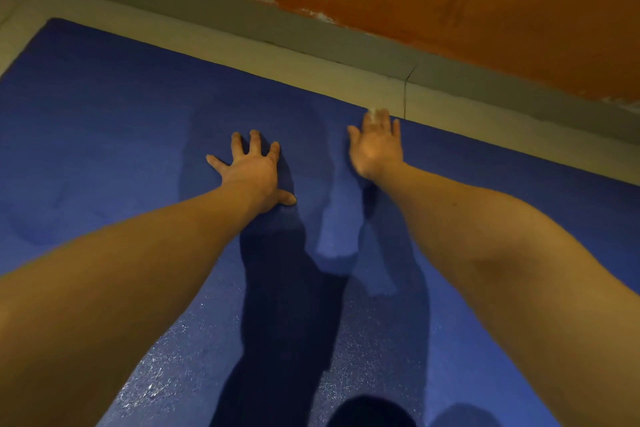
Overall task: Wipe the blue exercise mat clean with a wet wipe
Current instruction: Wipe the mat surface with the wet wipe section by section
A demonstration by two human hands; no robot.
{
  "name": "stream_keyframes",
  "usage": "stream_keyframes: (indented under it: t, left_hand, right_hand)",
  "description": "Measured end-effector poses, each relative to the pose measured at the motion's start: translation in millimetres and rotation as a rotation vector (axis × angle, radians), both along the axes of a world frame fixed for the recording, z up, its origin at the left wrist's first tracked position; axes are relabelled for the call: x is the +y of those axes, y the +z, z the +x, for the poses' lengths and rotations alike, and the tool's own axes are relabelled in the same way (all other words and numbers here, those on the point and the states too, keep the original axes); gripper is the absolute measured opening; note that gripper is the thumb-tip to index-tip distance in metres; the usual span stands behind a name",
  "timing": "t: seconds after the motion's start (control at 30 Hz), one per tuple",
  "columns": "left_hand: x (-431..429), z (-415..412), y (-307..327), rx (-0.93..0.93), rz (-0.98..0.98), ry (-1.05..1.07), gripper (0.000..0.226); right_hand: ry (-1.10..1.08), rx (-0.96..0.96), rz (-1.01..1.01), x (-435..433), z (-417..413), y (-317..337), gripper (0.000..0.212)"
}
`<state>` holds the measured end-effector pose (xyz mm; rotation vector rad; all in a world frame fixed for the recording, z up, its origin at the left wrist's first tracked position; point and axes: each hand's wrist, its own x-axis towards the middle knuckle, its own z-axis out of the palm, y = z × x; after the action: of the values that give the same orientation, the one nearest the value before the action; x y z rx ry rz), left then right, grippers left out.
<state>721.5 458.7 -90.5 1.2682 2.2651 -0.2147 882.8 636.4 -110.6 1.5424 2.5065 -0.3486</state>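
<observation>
Blue exercise mat (104, 149) fills the centre and lower frame. Left hand (252, 170) is splayed flat on it, bracing. Right hand (375, 146), centre right, fingers straight, presses what we take to be the wet wipe (377, 113) (blurred) at the mat's far edge. Risk: the stroke overruns onto the floor strip (311, 74) and the wipe picks up grit. Flat fingers may also slip off it.

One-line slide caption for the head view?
Left hand flat on the blue mat; right hand presses a wet wipe at its far edge.
</observation>
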Motion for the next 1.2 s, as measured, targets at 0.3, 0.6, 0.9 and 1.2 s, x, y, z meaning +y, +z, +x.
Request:
stream_keyframes:
  t: [0.3,0.6,0.9,1.2]
  left_hand:
    - [-3,1,2,-0.007,-0.005,0.006,0.118]
    - [-24,7,1,0.011,0.041,-0.013,0.095]
    - [-72,33,40,-0.315,0.280,0.001,0.042]
    - [-126,71,90,-0.769,0.368,0.330,0.015]
  right_hand:
    - [-0.087,0.185,0.011,-51,-27,2,0.070]
    - [-0.150,0.830,-0.429,-137,-16,31,0.044]
    - [-0.528,0.871,-0.426,-214,41,45,0.025]
    - [-0.676,1.004,-0.509,-269,57,93,0.044]
